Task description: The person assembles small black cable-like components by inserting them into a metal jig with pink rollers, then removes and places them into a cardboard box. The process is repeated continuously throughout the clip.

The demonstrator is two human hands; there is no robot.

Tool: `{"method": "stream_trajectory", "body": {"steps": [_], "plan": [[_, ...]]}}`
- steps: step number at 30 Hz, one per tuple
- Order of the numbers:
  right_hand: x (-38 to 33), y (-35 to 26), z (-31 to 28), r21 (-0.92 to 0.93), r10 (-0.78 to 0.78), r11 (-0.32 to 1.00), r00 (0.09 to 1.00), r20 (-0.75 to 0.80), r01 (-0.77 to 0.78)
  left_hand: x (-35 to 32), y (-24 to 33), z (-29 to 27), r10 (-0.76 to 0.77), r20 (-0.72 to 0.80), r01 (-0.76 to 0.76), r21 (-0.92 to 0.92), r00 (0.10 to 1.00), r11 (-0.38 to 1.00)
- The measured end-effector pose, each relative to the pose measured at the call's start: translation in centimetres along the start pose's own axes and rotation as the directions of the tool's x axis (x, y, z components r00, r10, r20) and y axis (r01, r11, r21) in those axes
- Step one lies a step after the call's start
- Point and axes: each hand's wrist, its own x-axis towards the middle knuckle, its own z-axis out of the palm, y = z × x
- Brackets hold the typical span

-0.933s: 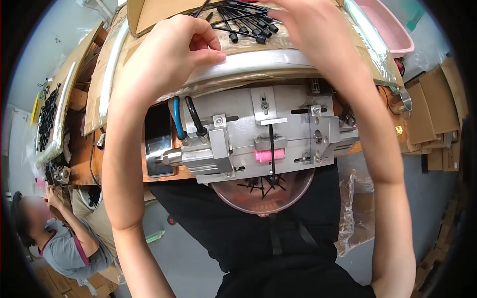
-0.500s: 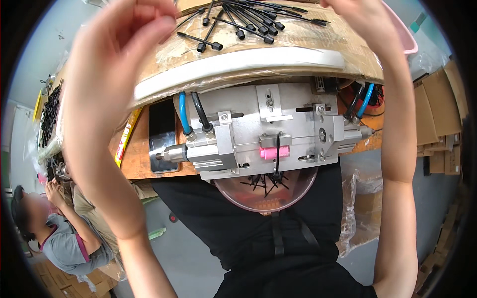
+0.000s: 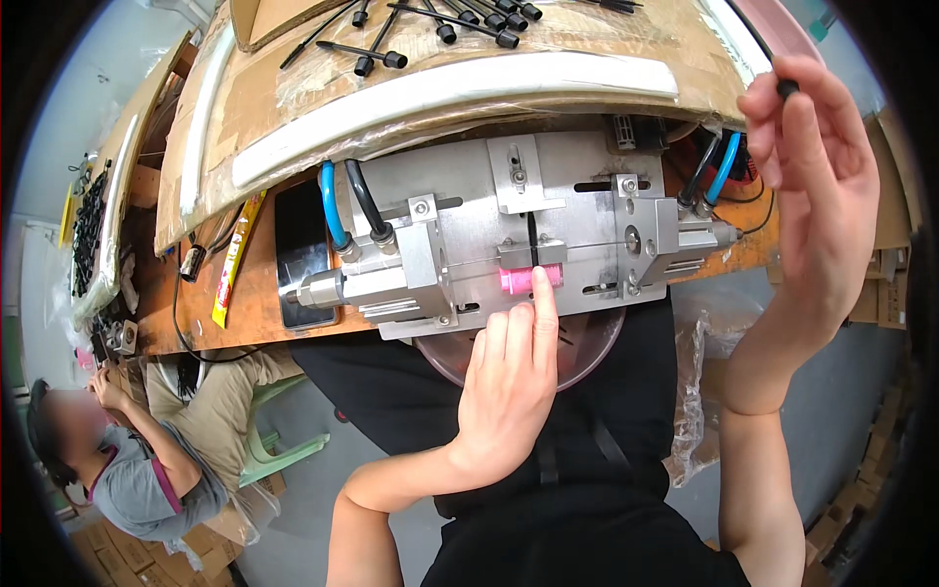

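My left hand (image 3: 509,391) reaches up to the metal fixture (image 3: 391,279) with its index finger stretched out and the other fingers bent. That fingertip presses at a slim black rod (image 3: 533,235), which lies in the slotted block over a pink piece (image 3: 514,281). My right hand (image 3: 822,176) is raised at the right, its fingers closed around the knobbed end of another black rod (image 3: 758,39). More knobbed black rods (image 3: 445,29) lie in a loose pile on the cardboard surface (image 3: 323,83) beyond the fixture.
A clear bowl (image 3: 597,357) sits under the fixture's front edge. Blue hoses (image 3: 333,205) and black ones run to its two cylinders. At the left are a phone (image 3: 303,259) and a yellow packet (image 3: 238,264). Another person (image 3: 147,479) works at the far left.
My left hand has come down from the upper left to the fixture. My right hand has moved lower and outward, now with a black rod. The rod in the fixture now lies farther back.
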Motion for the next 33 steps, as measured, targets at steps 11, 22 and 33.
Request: {"method": "stream_trajectory", "body": {"steps": [11, 22, 33], "plan": [[-13.6, 3.2, 9.1, -0.404, -0.129, 0.884, 0.954, 0.270, 0.234, 7.5, -5.4, -6.2, -0.031, -0.392, 0.012, -0.051, 0.920, 0.999], [-12.9, 3.9, 10.6, -0.489, -0.009, 0.843, 0.913, 0.408, 0.226, 12.3, -11.1, -7.8, -0.048, -0.383, -0.012, -0.154, 0.923, 0.988], [8.3, 1.9, 11.2, -0.792, -0.195, 0.388, 0.882, 0.429, 0.471, 0.6, -2.2, -3.5, -0.061, -0.279, 0.005, -0.197, 0.958, 0.980]]}}
